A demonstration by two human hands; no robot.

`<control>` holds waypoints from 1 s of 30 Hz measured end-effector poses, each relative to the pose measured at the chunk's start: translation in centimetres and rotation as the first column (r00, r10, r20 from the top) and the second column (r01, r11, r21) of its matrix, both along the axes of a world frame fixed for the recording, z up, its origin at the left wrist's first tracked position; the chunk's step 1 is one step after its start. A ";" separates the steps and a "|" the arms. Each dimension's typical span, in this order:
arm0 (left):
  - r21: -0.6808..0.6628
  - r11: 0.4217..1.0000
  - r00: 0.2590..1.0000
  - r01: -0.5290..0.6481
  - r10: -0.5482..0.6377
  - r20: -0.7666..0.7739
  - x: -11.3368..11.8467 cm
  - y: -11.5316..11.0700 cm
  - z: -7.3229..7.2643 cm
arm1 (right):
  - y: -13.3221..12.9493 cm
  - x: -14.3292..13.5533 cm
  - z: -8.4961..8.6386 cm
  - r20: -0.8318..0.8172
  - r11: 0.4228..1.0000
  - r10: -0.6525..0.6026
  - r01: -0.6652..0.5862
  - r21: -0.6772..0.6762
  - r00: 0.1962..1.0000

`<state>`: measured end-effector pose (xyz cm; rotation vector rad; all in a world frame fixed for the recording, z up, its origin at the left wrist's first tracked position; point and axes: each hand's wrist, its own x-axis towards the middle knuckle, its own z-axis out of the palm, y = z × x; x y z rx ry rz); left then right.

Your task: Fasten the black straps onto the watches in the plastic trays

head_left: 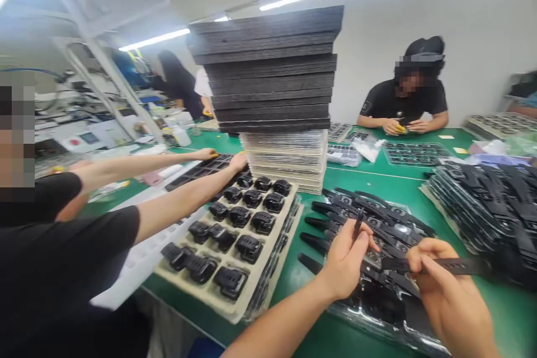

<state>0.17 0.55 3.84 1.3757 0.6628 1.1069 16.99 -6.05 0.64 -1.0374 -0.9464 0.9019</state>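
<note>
A black watch (373, 260) with its strap spread out is stretched between my two hands. Its dark face hangs beside the fingers of my left hand (346, 257), which is closed on one end of the strap. My right hand (451, 285) pinches the other strap half, whose holed end sticks out to the right. Below both hands lies a clear plastic tray (356, 310) carrying several black watches with their straps laid out flat. My fingers hide part of the held watch.
Left of my hands stands a beige tray (232, 309) of buckled watches. Behind it rises a tall stack of black trays (272, 78) over pale ones. More stacked watches (495, 201) lie at right. A co-worker's arms (184, 190) reach in from the left; another person (403, 95) sits opposite.
</note>
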 end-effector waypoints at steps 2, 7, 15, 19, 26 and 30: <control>0.270 0.962 0.957 0.029 0.052 -0.286 -1.0 -0.3 -0.5 | 0.0 -0.7 0.5 0.039 0.998 -0.031 0.033 -0.055 0.999; 0.770 0.581 0.768 0.264 0.356 -0.532 -1.6 -1.2 -1.2 | -1.5 -1.2 1.4 0.250 0.989 0.145 -0.130 -0.075 0.957; 0.787 0.581 0.862 0.206 0.272 -0.427 -0.9 -2.0 -0.4 | -1.6 -1.4 2.1 0.325 0.978 0.164 -0.111 -0.176 0.931; 0.811 0.553 0.884 0.189 0.264 -0.386 -0.8 -1.7 -0.6 | -1.6 -1.4 1.9 0.303 0.983 0.142 -0.098 -0.156 0.942; 0.749 0.650 0.929 0.133 0.181 -0.322 -0.7 -1.2 -0.6 | -1.5 -0.4 2.2 0.024 0.975 0.023 -0.017 -0.220 0.999; 0.664 0.728 0.929 0.170 0.106 -0.354 -0.6 -1.7 -0.8 | -1.5 -0.6 2.2 -0.013 0.962 0.063 -0.064 -0.264 0.998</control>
